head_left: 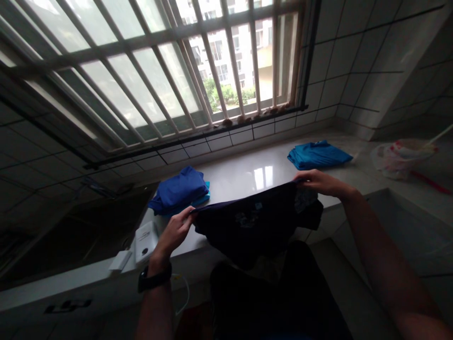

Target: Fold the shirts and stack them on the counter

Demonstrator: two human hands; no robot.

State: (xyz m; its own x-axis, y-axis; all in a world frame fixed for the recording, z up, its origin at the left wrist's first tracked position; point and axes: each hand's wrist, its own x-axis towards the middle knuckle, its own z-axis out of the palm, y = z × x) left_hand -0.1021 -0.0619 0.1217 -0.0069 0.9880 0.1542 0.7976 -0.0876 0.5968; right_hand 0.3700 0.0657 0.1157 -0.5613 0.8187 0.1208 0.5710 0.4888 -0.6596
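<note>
A dark T-shirt with a faint print hangs stretched between my two hands at the counter's front edge, its lower part drooping toward my lap. My left hand pinches one end of its top edge, fingers closed. At the opposite end my right hand grips the cloth, thumb and fingers together. Just beyond my left hand lies a folded royal-blue garment, with a lighter blue piece showing under it. Past my right hand rests a folded bright-blue garment.
The pale counter runs below a barred window. At left are a dark sink, a white box-like object and a small white piece. A plastic bag and a red strip lie at right.
</note>
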